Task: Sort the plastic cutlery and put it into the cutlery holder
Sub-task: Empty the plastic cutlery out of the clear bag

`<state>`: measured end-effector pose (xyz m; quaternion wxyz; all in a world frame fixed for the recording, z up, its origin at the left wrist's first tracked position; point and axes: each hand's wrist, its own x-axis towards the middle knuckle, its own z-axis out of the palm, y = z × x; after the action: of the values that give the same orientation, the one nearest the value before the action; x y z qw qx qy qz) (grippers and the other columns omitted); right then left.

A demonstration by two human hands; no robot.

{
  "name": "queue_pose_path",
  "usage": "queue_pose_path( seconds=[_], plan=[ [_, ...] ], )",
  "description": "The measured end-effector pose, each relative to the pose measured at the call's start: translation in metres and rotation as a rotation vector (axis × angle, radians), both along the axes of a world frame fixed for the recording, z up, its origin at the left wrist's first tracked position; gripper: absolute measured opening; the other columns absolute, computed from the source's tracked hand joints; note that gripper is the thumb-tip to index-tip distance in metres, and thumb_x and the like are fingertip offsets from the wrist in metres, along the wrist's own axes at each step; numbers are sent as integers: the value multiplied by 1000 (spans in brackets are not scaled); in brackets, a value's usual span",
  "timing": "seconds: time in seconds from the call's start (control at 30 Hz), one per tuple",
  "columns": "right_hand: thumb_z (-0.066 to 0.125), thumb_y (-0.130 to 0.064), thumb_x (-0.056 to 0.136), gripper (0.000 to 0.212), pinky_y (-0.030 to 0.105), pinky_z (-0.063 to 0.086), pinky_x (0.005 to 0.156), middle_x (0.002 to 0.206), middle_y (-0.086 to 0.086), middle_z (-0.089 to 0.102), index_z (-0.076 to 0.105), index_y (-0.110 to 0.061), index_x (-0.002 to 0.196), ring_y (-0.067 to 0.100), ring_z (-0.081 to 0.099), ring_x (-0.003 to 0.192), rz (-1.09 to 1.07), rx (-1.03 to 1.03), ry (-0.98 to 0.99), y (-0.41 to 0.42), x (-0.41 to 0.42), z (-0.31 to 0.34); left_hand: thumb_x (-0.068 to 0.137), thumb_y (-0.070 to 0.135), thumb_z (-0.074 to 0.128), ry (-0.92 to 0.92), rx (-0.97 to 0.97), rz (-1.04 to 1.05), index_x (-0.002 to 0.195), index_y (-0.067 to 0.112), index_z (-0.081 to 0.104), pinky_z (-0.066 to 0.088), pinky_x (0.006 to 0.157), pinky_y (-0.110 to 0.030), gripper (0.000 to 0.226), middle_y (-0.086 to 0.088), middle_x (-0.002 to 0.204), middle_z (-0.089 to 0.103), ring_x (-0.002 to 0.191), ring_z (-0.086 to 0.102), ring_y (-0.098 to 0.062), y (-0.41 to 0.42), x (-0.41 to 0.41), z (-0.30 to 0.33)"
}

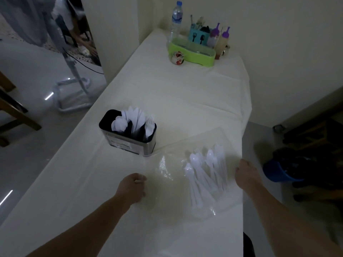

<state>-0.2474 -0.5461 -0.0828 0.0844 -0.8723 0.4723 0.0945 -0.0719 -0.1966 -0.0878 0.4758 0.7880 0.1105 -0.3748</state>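
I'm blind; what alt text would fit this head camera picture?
Two bare hands, left hand and right hand, hold the edges of a clear plastic bag of white plastic cutlery on a white table. Just beyond stands a cutlery holder already holding spoons, knives and forks.

Table (185, 93) covered in matt cream cloth with soft creases. Cutlery holder (130, 140): brushed metal wall with dull sheen, dark lining, paper label on the side. Loose cutlery (206, 175): smooth white plastic, faintly glossy. Clear bag (167, 171): thin transparent film, wrinkled, with bright glints. Green tray (193, 52): glossy plastic. Water bottle (176, 17): clear plastic.
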Motion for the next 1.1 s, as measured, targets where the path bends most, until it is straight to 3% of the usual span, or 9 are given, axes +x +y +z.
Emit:
queue_pose_path(
  seconds=[0.13,0.33,0.47,0.63,0.73,0.8,0.87,0.97,1.1],
  plan=[
    [40,-18,99,27,36,46,91,124,17,57,49,-4,120,31,57,111,-85,38,9,-6,5,-5,93,-6,39,-61,18,-8,97,2,65,34,32,-14,27,-14,68,56,45,50,-17,8,2,2],
    [50,-16,95,28,37,44,94,124,16,59,56,-5,119,35,57,114,-171,89,-73,22,-1,-1,87,1,59,-115,101,-13,98,4,60,40,37,-18,11,-19,72,69,35,53,-13,35,11,0],
    [61,-16,86,31,36,47,89,114,17,62,57,-7,115,36,60,105,-226,242,-116,58,-16,9,82,11,66,-179,152,0,93,9,62,48,52,-28,13,-9,58,70,47,60,-23,61,24,-7],
    [66,-16,79,24,33,48,74,94,11,63,59,-9,100,30,62,88,-232,341,-76,105,-42,16,84,17,69,-265,156,-21,91,11,66,46,53,-29,10,-10,60,69,48,57,-23,89,39,-6],
    [70,-19,78,16,33,47,63,80,8,62,57,-11,85,25,60,72,-283,429,-121,132,-57,15,87,18,68,-309,228,-92,111,11,67,56,70,-36,25,-13,85,73,74,68,-29,107,45,-5],
    [68,-28,84,24,33,44,58,68,6,61,54,-12,73,22,57,61,-317,457,-206,144,-65,14,89,16,66,-394,312,-180,125,8,61,52,88,-39,37,-17,110,68,100,65,-34,117,40,-1],
    [61,-27,92,30,37,44,57,65,9,59,53,-10,68,22,56,59,-388,472,-314,153,-67,18,89,8,62,-516,326,-269,131,7,56,48,94,-42,43,-18,124,60,110,59,-36,127,30,2],
    [55,-25,94,30,45,53,66,74,17,64,59,-4,73,26,61,66,-377,385,-351,160,-65,28,84,3,64,-738,356,-538,122,5,63,52,86,-44,38,-16,121,57,105,59,-36,143,15,-8],
    [54,-26,93,32,32,42,57,74,18,63,60,0,76,20,53,60,-280,258,-301,171,-55,53,78,-1,64,-853,428,-770,90,6,66,53,68,-40,14,-11,105,61,89,56,-32,152,12,-19]
  ],
)
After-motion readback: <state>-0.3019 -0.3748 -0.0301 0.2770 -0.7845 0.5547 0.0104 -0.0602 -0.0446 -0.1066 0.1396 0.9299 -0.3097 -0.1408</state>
